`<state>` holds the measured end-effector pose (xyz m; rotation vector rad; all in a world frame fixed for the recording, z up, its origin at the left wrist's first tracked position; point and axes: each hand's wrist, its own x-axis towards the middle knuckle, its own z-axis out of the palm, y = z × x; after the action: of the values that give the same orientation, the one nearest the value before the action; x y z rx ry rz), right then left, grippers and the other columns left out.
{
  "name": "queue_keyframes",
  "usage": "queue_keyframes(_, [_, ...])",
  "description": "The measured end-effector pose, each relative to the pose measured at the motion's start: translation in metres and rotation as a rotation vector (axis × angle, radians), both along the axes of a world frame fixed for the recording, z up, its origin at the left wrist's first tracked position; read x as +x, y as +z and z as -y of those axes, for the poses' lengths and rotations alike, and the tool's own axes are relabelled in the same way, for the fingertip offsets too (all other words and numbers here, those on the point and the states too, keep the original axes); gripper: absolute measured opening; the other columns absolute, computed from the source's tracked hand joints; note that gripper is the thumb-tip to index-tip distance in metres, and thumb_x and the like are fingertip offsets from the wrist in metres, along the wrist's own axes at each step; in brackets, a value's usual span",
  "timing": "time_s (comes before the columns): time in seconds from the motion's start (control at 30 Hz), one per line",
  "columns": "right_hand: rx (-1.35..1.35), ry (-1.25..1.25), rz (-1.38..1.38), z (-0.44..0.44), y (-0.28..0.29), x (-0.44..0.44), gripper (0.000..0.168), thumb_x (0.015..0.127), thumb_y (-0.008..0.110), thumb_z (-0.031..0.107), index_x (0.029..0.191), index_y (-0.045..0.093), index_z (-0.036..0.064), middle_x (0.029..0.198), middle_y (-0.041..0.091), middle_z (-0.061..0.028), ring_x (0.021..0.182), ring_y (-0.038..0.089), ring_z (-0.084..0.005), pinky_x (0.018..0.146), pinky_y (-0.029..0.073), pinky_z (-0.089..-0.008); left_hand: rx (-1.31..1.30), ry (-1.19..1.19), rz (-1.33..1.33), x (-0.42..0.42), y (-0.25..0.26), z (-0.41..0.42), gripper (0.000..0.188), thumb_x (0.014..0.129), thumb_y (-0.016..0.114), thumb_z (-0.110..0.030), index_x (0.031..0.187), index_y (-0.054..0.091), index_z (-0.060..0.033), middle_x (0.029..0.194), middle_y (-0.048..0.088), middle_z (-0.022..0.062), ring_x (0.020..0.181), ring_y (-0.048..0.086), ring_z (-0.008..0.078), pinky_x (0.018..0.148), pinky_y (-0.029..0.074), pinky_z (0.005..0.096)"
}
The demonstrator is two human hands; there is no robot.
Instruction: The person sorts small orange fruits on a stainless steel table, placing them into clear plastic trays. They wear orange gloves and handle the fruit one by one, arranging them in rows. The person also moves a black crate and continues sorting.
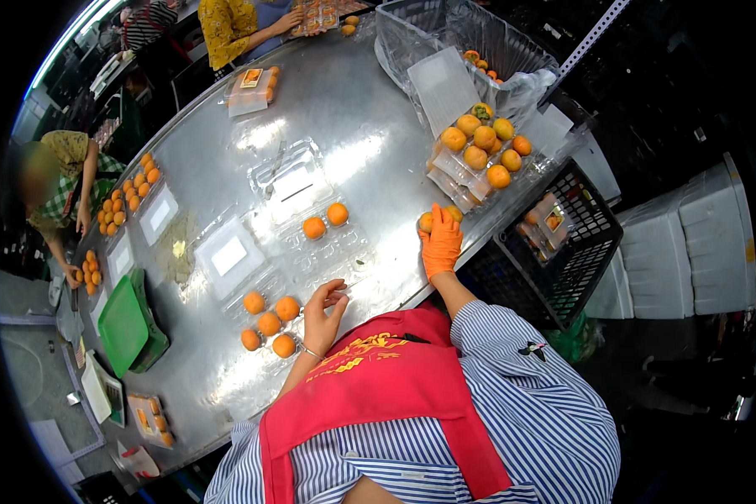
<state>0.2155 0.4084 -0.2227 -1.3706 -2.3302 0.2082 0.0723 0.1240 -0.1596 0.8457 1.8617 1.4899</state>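
My right hand (441,249), in an orange glove, has its fingers over orange persimmons (426,222) by the table's right edge; whether it grips them cannot be told. Bare and holding nothing, my left hand (325,312) is half curled with its fingers apart above the metal table. Left of it, several persimmons (269,324) sit in a clear plastic clamshell tray. Farther in, another clear tray (321,249) bears two persimmons (337,214). Beyond my right hand, a pile of persimmons (484,137) rests on stacked clear trays.
A plastic-lined crate (390,57) stands at the back right, a black basket (595,252) beside the table's right edge. Green trays (124,327) and a small scale-like device (101,390) lie left. One co-worker handles fruit at the left; another holds a pack at the far side.
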Motion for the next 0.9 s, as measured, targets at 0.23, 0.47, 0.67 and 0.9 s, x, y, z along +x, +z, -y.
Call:
queue_keyframes(0.23, [0.119, 0.155, 0.144, -0.041, -0.009, 0.000, 0.072, 0.089, 0.076, 0.023, 0.154, 0.047, 0.019, 0.145, 0.054, -0.0051, 0.129, 0.051, -0.0282, 0.104, 0.041, -0.0466, -0.010, -0.008, -0.012, 0.000, -0.003, 0.006, 0.035, 0.096, 0.070, -0.004, 0.131, 0.066, -0.0018, 0.119, 0.074, 0.0115, 0.101, 0.071, 0.0185, 0.094, 0.057, 0.0325])
queue_keyframes(0.47, [0.093, 0.213, 0.190, -0.027, 0.010, 0.005, 0.080, 0.091, 0.072, 0.028, 0.163, 0.037, 0.019, 0.152, 0.049, -0.0075, 0.138, 0.044, -0.0305, 0.111, 0.034, -0.0511, -0.022, 0.086, -0.027, -0.010, -0.020, 0.025, 0.036, 0.099, 0.068, -0.007, 0.135, 0.064, -0.0032, 0.121, 0.073, 0.0095, 0.106, 0.069, 0.0178, 0.093, 0.057, 0.0324])
queue_keyframes(0.67, [0.117, 0.291, 0.068, 0.006, 0.028, 0.009, 0.075, 0.092, 0.071, 0.027, 0.159, 0.042, 0.013, 0.153, 0.048, -0.0112, 0.138, 0.043, -0.0332, 0.116, 0.030, -0.0524, -0.113, 0.187, -0.056, -0.028, -0.030, 0.028, 0.050, 0.095, 0.073, -0.010, 0.141, 0.058, -0.0040, 0.139, 0.061, 0.0137, 0.119, 0.063, 0.0227, 0.098, 0.055, 0.0356])
queue_keyframes(0.9, [0.086, 0.451, -0.013, 0.048, 0.027, 0.028, 0.044, 0.095, 0.064, 0.019, 0.138, 0.064, 0.011, 0.133, 0.063, -0.0120, 0.126, 0.055, -0.0335, 0.109, 0.038, -0.0497, -0.548, -0.172, -0.732, -0.029, -0.025, -0.004, 0.074, 0.085, 0.082, -0.020, 0.153, 0.054, -0.0220, 0.170, 0.026, 0.0176, 0.155, 0.029, 0.0362, 0.126, 0.024, 0.0564])
